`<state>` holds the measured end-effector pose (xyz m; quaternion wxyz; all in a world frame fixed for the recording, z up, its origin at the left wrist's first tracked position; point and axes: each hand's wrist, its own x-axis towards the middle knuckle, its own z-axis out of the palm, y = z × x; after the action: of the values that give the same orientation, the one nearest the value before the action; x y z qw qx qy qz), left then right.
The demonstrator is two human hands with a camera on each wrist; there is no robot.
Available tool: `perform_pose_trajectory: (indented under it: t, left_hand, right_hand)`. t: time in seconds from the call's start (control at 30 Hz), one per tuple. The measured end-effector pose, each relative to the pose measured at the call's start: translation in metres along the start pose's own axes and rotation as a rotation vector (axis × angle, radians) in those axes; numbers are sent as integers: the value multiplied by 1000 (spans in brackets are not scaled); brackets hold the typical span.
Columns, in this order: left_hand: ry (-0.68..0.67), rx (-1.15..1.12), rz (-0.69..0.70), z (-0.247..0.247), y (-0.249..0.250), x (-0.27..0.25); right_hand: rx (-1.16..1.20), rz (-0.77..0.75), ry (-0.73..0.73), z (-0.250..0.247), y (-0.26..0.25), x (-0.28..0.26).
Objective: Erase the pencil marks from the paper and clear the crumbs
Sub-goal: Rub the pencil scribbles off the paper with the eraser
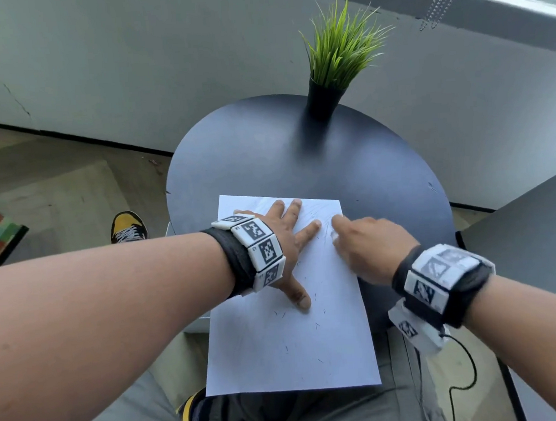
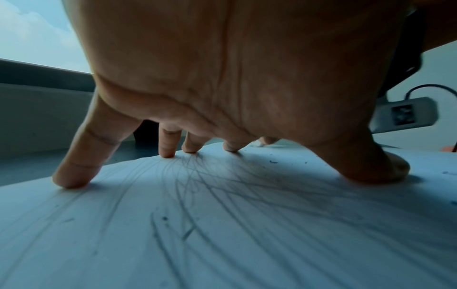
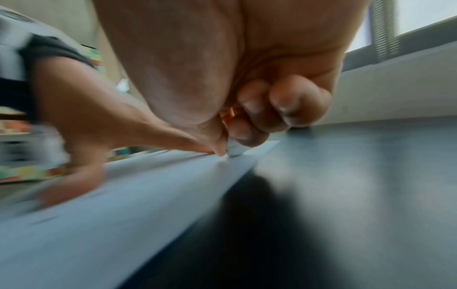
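A white sheet of paper [image 1: 288, 340] lies on the round dark table [image 1: 266, 152], its near part hanging over the edge. Faint pencil marks [image 2: 197, 185] cross its far part, and small dark crumbs [image 1: 316, 325] are scattered over it. My left hand [image 1: 285, 239] lies flat with spread fingers [image 2: 74, 176] and presses the paper down. My right hand [image 1: 363, 241] pinches a small white eraser [image 3: 235, 149] between thumb and fingers and holds it against the paper near the far right corner, just beside the left index fingertip. The right wrist view is blurred by motion.
A black pot with green grass-like plant [image 1: 325, 100] stands at the far side of the table. A grey wall and window sill run behind. My knees and a yellow-black shoe [image 1: 128, 226] show below. A second grey surface [image 1: 532, 237] lies to the right.
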<state>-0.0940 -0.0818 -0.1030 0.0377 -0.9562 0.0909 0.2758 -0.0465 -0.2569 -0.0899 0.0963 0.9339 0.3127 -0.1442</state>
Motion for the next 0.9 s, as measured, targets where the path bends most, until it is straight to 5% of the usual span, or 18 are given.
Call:
perform_pose_trajectory:
  t: [0.1,0.27,0.43,0.57,0.73,0.9]
  left_hand:
    - [3,-16,2,1,-2,1]
    - [8,-3,7,-2,0,-1]
    - [23,-26,7,4,-2,3]
    - [22,-28,13,4,-3,4]
    - [36,-55,14,6,-4,1]
    - [51,-60,6,7,-4,2]
  right_hand:
    - [-11,-123,-67,8,-21,-16]
    - [83,120,28,-1,18,14]
    - [31,-77,-48,8,-19,-10]
    - [71,82,27,1,10,12]
    - [-24,-159,-47,6,-26,-11]
    - [32,75,30,-6,8,23]
